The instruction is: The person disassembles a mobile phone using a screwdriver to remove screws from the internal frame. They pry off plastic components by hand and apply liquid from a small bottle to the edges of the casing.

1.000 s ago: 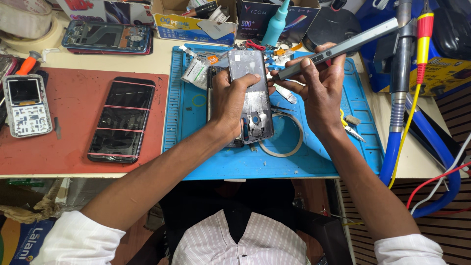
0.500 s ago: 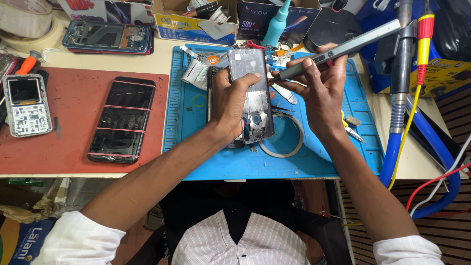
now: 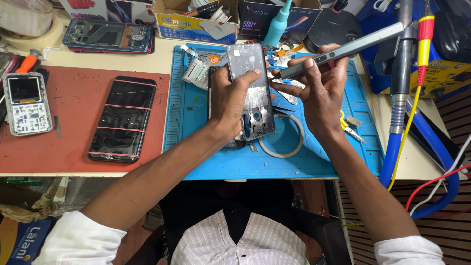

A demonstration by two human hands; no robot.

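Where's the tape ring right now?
In the head view, the tape ring lies flat on the blue mat, right of centre, just below the phone frame and beside the right wrist.

We're seeing bright, even light from above, soft shadows under the forearms, mild glare on the black phone screen (image 3: 122, 119), everything sharp, slight bending at the edges.

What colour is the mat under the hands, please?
Blue mat, clearest in the head view.

Phone frame (image 3: 252, 93), in left-hand fingers (image 3: 230, 95): dull grey metal, matt. Pen-shaped tool (image 3: 343, 49), between right-hand fingers (image 3: 321, 86): smooth satin grey metal. Mat (image 3: 314, 162) below fingers: matt blue rubbery sheet.
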